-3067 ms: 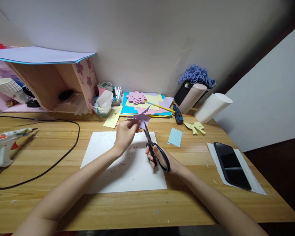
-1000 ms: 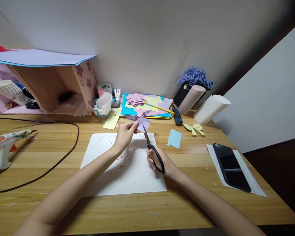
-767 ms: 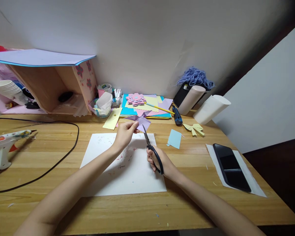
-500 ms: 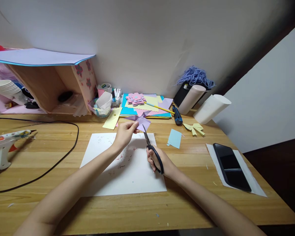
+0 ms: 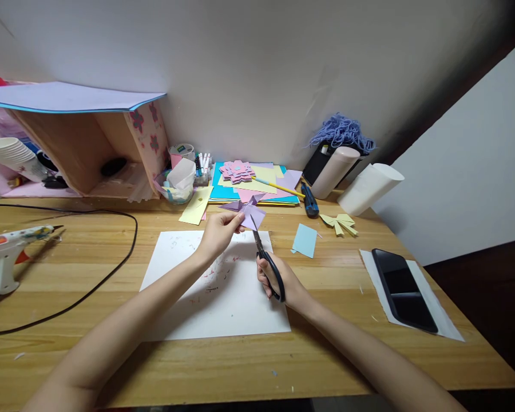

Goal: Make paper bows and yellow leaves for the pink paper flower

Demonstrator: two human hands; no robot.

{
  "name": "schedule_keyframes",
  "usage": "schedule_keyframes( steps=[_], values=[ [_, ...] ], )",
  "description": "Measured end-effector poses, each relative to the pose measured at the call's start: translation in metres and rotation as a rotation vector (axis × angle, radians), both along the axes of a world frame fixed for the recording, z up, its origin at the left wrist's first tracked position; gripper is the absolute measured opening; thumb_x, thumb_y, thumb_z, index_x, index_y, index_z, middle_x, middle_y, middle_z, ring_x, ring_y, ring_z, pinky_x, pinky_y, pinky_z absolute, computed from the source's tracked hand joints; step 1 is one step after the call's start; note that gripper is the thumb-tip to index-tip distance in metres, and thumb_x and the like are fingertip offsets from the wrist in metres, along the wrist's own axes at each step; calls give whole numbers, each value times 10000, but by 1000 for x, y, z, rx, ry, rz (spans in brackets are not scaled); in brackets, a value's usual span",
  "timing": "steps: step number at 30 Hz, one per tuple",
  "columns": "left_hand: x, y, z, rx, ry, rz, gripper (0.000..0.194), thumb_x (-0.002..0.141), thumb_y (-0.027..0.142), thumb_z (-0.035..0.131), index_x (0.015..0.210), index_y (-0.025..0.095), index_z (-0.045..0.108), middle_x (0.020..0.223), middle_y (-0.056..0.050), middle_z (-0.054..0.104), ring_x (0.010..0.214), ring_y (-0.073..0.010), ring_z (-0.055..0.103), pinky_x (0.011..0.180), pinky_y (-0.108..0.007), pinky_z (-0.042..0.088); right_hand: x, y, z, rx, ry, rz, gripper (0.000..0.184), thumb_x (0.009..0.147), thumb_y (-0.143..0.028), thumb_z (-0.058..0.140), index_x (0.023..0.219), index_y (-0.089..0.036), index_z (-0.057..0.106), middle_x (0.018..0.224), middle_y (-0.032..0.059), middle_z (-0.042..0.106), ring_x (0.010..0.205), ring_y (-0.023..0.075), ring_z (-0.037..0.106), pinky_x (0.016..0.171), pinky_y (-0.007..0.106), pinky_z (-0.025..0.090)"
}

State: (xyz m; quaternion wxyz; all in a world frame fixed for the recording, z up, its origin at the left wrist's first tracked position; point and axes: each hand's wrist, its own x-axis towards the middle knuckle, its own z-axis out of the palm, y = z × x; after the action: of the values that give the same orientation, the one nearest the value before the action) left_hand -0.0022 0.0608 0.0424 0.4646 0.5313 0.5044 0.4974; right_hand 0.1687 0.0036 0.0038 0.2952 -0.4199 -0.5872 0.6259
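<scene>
Scissors (image 5: pixel 258 244) nearer shut than earlier

Left hand (image 5: pixel 218 234) pinches purple paper (image 5: pixel 258 216) by the white sheet's (image 5: pixel 244 315) far edge; right hand's (image 5: pixel 290 282) fingers grip the scissors over its right edge. Beyond the sheet: pink flower (image 5: pixel 237 171).

Two slim, uncovered arms of one person, seen from the wearer's own viewpoint. The left forearm (image 5: pixel 154 309) is long and smooth-edged, broad near the elbow, where a fold line marks the skin, and tapering evenly to a narrow wrist. The right forearm (image 5: pixel 347 332) has a similar slender outline, thickest close to the bottom edge of the view and narrowing toward the hand. The left hand (image 5: pixel 217 234) is bare, with thin fingers and a smooth back. The right hand (image 5: pixel 290 284) is bare too, its slim fingers partly hidden; fingernail details are too small to tell.
</scene>
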Motion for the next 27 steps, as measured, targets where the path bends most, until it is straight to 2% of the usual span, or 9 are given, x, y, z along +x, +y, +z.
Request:
schedule_keyframes(
  steps=[4,12,20,27],
  values=[
    [0,0,3,4,9,-3,354,695,490,633,627,143,653,548,-6,587,547,-118,498,567,-232,400,1,0,3,-1,-21,-2,452,790,-654,417,775,-203,381,567,-80,375,374,48,372,351,175,362],
    [3,-2,8,-45,-10,-40,350,658,486,653,579,146,634,511,2,556,505,-109,475,535,-233,383,1,1,-2,22,-2,35,540,748,-740,348,791,-203,388,540,-86,333,390,63,369,380,194,387],
    [3,-3,8,-51,-15,-50,342,672,469,646,573,142,628,503,10,544,502,-103,473,535,-230,380,1,0,1,35,-17,0,457,800,-662,382,787,-205,378,560,-82,365,367,53,382,348,177,362],
    [5,-3,5,-112,-133,-2,301,669,432,673,673,132,647,648,-18,619,595,-108,549,618,-232,445,0,0,6,38,-29,-8,428,799,-632,426,785,-207,371,581,-78,378,376,49,380,349,175,361]
  ],
)
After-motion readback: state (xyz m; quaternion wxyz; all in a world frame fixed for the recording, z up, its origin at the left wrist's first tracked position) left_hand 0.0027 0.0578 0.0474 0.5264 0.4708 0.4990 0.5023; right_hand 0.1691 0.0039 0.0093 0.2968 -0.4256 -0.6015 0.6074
